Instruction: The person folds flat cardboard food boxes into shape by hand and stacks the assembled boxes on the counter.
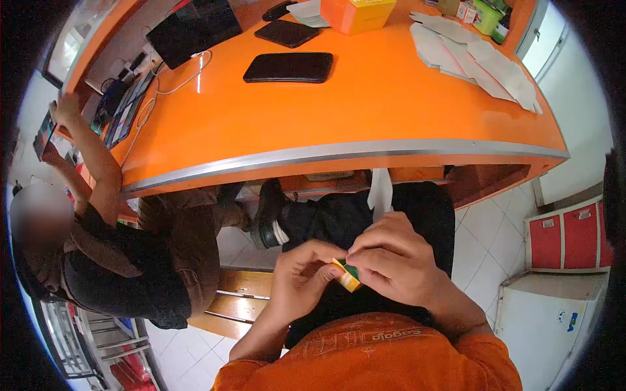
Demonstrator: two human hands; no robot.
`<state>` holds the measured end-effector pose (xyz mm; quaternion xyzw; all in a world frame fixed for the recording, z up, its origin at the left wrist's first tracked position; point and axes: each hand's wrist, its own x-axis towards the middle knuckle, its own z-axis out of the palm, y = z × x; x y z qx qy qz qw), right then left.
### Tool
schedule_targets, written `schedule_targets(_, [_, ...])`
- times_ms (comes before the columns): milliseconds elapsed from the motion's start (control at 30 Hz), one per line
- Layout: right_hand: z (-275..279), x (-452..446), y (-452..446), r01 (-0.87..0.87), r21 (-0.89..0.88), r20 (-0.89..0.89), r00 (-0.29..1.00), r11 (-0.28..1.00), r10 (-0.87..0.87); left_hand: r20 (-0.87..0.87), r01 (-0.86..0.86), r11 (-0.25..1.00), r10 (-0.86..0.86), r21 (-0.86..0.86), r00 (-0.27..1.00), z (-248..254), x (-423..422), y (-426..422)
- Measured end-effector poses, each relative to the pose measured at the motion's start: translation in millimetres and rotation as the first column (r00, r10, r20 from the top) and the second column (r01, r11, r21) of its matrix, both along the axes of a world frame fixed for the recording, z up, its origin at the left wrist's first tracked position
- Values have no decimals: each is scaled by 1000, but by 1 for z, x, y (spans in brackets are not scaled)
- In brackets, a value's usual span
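Between my hands, above my lap, is a small yellow packet [348,279] with a white patch and some green showing. My left hand [303,277] pinches its left side between thumb and fingers. On its upper right side, my right hand [399,259] has its fingers closed against the packet, covering part of it. A white paper-like strip [381,193] rises just beyond my right hand, near the desk edge; I cannot tell whether the hand holds it.
An orange desk [365,117] with a metal-edged front curves ahead. A black phone [288,68], an orange-yellow box [357,15] and white paper sheets [476,62] lie on it. To the left, a seated person [124,260] holds a phone [45,133].
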<state>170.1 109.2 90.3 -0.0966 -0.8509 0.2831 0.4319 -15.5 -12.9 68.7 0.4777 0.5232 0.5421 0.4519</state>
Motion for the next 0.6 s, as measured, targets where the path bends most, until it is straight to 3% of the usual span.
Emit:
schedule_targets(100, [-3,0,0,-8,27,11,1000,1000,8,291,33,999,-34,9,956,-23,-2,0])
schedule_targets(200, [0,-1,-4,19,77,102,994,997,-27,330,20,999,-11,-26,944,-24,-3,2])
schedule_targets(300, [-1,0,-6,64,87,157,985,994,-77,495,3,990,69,-143,866,-13,0,3])
schedule_targets(400, [5,0,-5,62,82,242,967,995,-80,374,10,983,60,-181,926,-30,1,0])
schedule_targets(500, [2,1,-5,44,52,208,977,998,-53,351,23,986,36,-163,936,-29,-3,-1])
schedule_targets(600, [-4,2,-8,40,63,168,984,997,-50,451,63,981,29,-186,892,-22,-7,2])
